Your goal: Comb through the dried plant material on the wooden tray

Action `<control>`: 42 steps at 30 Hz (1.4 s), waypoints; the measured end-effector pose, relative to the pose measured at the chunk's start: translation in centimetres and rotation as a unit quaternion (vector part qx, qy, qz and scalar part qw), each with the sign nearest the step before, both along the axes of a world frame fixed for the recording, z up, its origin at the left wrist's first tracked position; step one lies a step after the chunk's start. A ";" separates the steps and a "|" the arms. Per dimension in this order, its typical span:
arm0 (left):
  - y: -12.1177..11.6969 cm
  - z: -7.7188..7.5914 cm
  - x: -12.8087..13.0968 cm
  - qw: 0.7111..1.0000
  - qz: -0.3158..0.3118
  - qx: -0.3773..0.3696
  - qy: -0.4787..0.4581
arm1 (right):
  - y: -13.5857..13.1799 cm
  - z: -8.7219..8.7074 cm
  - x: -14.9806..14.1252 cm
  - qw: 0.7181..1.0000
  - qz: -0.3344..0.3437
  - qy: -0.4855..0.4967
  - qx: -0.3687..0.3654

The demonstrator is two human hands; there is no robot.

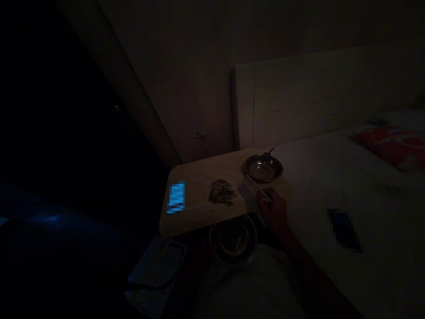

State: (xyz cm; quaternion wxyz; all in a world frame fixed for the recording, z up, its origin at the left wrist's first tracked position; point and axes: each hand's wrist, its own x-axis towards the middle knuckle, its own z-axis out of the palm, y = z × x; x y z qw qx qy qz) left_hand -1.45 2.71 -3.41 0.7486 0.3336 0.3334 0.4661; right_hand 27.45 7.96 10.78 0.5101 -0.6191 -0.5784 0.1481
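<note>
The room is very dark. My right hand (275, 207) is closed round a pale, flat tool (255, 189) with a row of slots or teeth along its upper side; its exact kind is unclear. The tool reaches over the right part of a small wooden table (192, 173). Left of it lies a loose pile of small dark bits (222, 192). Below the table's near edge is a round bowl (254, 237) with some bits inside. My left hand (207, 250) is a faint shape by that bowl's left rim, its fingers lost in shadow.
A shiny metal bowl (264, 168) stands at the table's back right, a spoon-like handle (271, 150) behind it. A glowing blurred screen (175, 197) lies at the left end. A bed (318, 177) with a red-patterned pillow (395, 146) is at right; a wall socket (198, 133) is behind.
</note>
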 end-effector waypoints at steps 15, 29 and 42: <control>0.2 -1.4 -1.3 0.995 0.027 0.025 0.095 | 1.1 1.0 0.8 0.998 0.065 0.005 -0.002; 0.0 2.1 0.7 0.999 0.000 0.029 0.026 | 1.0 1.9 1.9 0.995 0.102 0.002 -0.001; 0.1 1.1 0.2 0.999 0.023 0.006 0.037 | 0.0 1.8 2.0 0.996 0.093 0.007 -0.009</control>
